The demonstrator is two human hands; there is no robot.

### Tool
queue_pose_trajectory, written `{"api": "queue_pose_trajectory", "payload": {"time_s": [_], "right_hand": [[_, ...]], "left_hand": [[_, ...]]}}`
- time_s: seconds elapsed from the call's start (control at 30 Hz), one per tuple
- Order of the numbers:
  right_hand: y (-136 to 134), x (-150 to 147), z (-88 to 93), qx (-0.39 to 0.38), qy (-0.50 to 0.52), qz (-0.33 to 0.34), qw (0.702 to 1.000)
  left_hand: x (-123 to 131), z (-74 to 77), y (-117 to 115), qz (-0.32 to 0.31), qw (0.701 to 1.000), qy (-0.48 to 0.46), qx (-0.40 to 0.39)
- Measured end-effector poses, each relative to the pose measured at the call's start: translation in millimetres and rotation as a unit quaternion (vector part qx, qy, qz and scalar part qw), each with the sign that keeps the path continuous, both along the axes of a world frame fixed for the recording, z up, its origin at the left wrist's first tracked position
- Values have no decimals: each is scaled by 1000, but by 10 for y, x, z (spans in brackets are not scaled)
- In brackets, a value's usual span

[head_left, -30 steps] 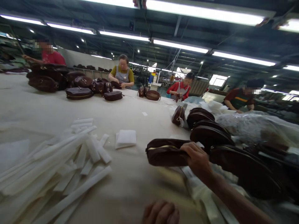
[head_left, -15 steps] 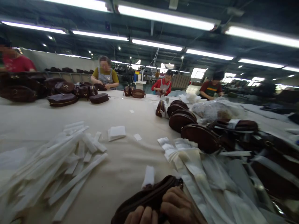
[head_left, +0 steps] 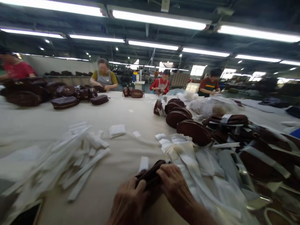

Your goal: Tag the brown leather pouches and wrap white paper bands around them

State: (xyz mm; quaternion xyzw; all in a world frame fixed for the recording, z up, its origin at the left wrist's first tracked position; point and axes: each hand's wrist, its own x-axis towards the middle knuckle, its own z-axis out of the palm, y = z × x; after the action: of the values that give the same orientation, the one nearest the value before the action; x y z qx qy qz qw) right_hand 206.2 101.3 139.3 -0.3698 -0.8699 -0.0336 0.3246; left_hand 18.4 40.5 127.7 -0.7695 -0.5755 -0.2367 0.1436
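Observation:
A dark brown leather bag (head_left: pixel 152 180) is held over the near part of the table, slanting up to the right and slightly blurred. My left hand (head_left: pixel 128 198) grips its left end, thumb lying along the near side. Across the right end curl the fingers of my right hand (head_left: pixel 172 179), their tips pressed on the leather. Its underside is in shadow between my hands. Just behind the bag lies a small white folded piece (head_left: pixel 143 163).
Long white strips (head_left: pixel 81 159) pile up at left. To the right spread white padded strips (head_left: pixel 185 156), finished-looking brown bags (head_left: pixel 194 132) and clear plastic (head_left: pixel 214 104). More bags (head_left: pixel 65 102) stand at far left. Several co-workers (head_left: pixel 104 76) are across the table (head_left: pixel 117 112).
Both hands have come further into view with the bag. My left hand has shifted left and the bag now looks more upright and foreshortened. The camera view has turned slightly.

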Motion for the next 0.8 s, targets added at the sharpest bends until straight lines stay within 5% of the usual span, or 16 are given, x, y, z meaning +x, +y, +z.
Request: {"api": "queue_pose_trajectory", "payload": {"time_s": [0.1,0.17,0.33,0.43,0.53,0.63,0.8], "right_hand": [[-160,-47,-78,-2,109,-66,992],[-295,-85,-139,-91,160,-28,983],[-410,-114,-114,-250,174,69,950],[-299,-51,-54,-250,119,64,959],[-201,0,-81,-218,79,72,970],[-158,20,-177,-171,75,97,978],[-24,114,-335,-113,12,132,985]], "left_hand": [[99,87,-54,59,993,-74,-65],[181,127,-84,71,987,-111,-96],[309,62,-229,-19,967,-229,-110],[265,33,-326,-76,945,-299,-109],[89,109,-311,-78,968,-235,-50],[-163,175,-151,-44,992,-121,-10],[-468,38,179,-89,989,-109,-41]]}}
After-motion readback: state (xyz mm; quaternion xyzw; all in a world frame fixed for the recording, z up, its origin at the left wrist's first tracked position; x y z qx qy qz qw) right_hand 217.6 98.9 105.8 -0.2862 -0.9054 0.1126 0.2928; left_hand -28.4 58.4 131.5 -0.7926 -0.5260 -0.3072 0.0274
